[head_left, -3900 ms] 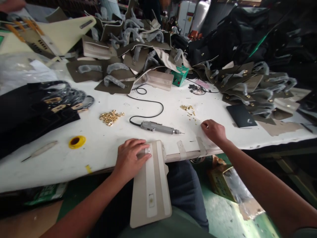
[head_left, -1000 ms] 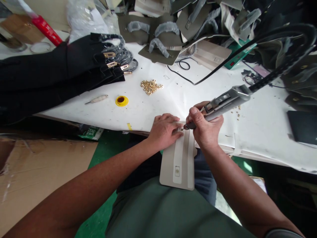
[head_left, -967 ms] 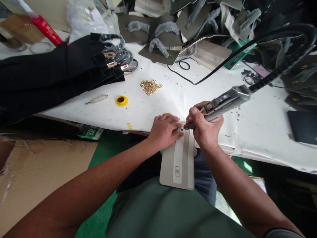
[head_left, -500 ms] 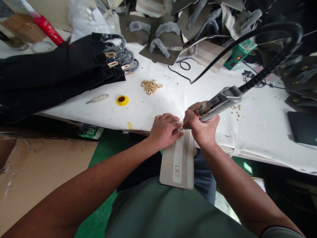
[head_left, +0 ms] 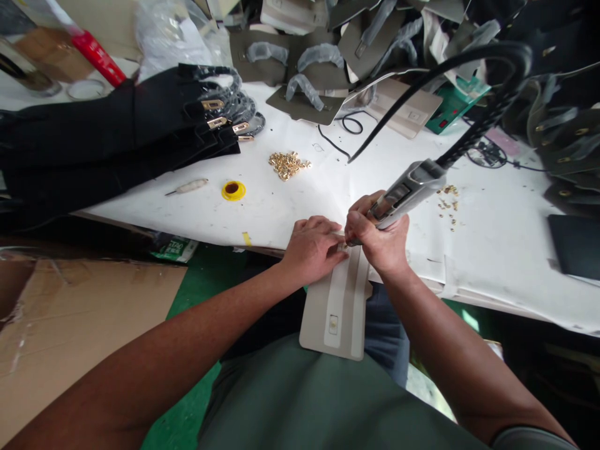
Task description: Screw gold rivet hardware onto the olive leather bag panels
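A flat beige panel (head_left: pixel 313 319) with a pale strip and a small rectangular fitting runs from the table edge to my lap. My left hand (head_left: pixel 313 247) grips its upper end, fingers bent over it, the thumb near the strip. My right hand (head_left: pixel 380 240) is wrapped round a grey powered screwdriver (head_left: pixel 407 190), which tilts down to the left. Its tip meets the top of the panel beside my left fingertips; the exact contact point is hidden by my fingers. A black cable (head_left: pixel 469 59) loops from the tool's back end.
On the white table (head_left: pixel 384 150) lie gold fittings (head_left: pixel 288 165), a yellow ring (head_left: pixel 233 190), an awl (head_left: pixel 190 187) and small gold pieces (head_left: pixel 450 203). Black straps (head_left: pixel 94 131) cover the left. Grey panels (head_left: pixel 304 94) and a green box (head_left: pixel 457 106) stand behind.
The back end of the screwdriver and its cable have shifted a little left. The red light on the green box looks dimmer. Both hands stay at the panel's top.
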